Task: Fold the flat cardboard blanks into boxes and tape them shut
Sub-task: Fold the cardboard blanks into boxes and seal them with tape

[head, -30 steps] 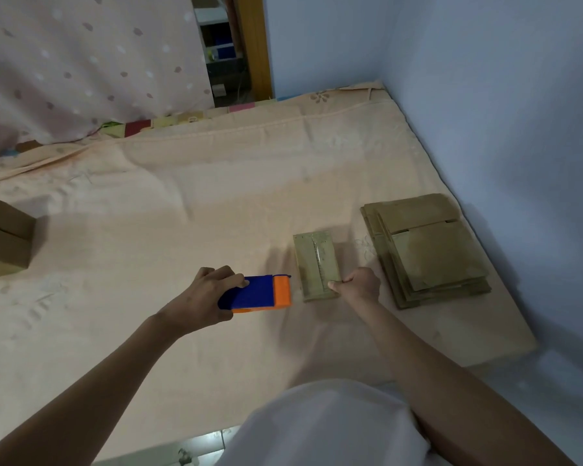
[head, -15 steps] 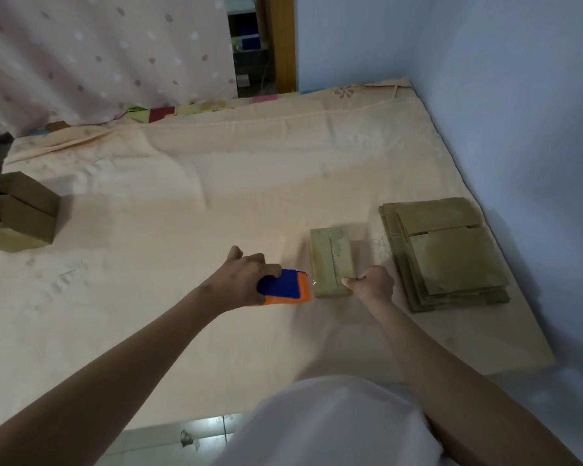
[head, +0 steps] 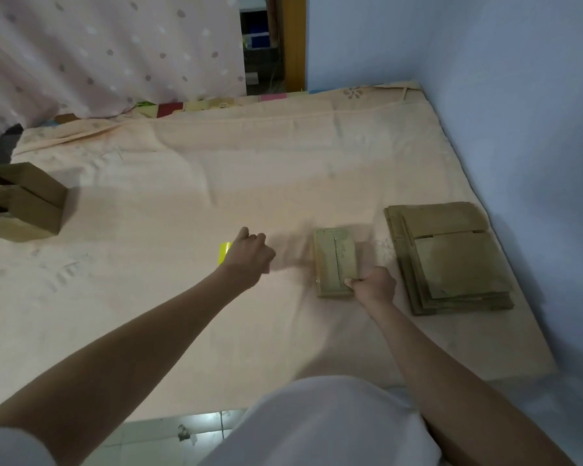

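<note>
- Head view: mid-frame, the right hand (head: 374, 285) pinches the near corner of a taped box (head: 334, 262) on the bed (head: 182, 183).
- The left hand (head: 248, 255) curls around something yellow (head: 225, 253), mostly hidden.
- Finished boxes (head: 21, 205) sit at left; a stack of flat blanks (head: 450, 258) remains at right.

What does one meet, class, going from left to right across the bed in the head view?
Folded boxes → yellow object → left hand → taped box → right hand → stack of flat blanks.

Blue walls (head: 485, 79), dotted curtain (head: 98, 55), peach-sheeted mattress (head: 216, 169), tiled floor (head: 169, 432)
</note>
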Demonstrator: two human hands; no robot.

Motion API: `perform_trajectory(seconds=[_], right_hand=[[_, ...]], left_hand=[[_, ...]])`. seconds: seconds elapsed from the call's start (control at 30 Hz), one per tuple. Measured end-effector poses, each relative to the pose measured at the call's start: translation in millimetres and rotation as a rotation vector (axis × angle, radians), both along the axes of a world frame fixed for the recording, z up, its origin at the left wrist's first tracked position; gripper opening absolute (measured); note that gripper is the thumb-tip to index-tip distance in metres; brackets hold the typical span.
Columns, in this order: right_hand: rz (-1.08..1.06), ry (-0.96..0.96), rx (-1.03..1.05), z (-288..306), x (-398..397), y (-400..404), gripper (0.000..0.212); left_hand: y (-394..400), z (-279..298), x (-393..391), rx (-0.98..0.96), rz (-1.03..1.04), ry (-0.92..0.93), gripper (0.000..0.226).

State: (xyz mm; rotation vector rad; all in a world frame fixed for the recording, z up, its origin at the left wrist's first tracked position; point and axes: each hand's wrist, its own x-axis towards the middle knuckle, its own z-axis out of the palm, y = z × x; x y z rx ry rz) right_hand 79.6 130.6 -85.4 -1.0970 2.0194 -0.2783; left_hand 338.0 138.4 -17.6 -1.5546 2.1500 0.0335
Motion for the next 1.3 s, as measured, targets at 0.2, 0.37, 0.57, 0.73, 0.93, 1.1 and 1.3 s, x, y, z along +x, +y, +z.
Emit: perform_trajectory(seconds=[0.2, 0.37, 0.57, 0.73, 0.93, 1.1, 1.3], right_hand=[[0.02, 0.029, -0.014, 0.7, -3.6, 1.2, 0.049], [0.05, 0.057, -0.023, 2.0, -4.1, 1.4, 0.048], [0.052, 0.062, -0.023, -2.5, -2.9, 1.8, 0.048], [0.056, 0.077, -0.023, -2.7, -0.9, 2.1, 0.044], [0.023, 0.067, -0.025, -8.0, -0.8, 2.7, 0.045], [0.041, 0.067, -0.037, -11.4, -1.2, 3.5, 0.039], [0.089, 0.047, -0.052, -3.0, -5.1, 3.6, 0.048]], left_hand=[[34.4, -49.8, -13.1, -0.182, 0.207, 0.068, 0.051], [72.3, -84.1, -33.9, 0.001, 0.378, 0.247, 0.06], [60.8, -63.7, -79.3, -0.217, 0.459, 0.548, 0.03], [50.6, -41.8, -120.6, -0.11, 0.69, 0.846, 0.032], [54.7, -34.6, -128.2, 0.122, 1.03, 1.052, 0.03], [53.3, -41.2, -128.7, 0.207, 1.276, 1.34, 0.033], [46.1, -57.8, -120.1, 0.22, 1.343, 1.341, 0.024]])
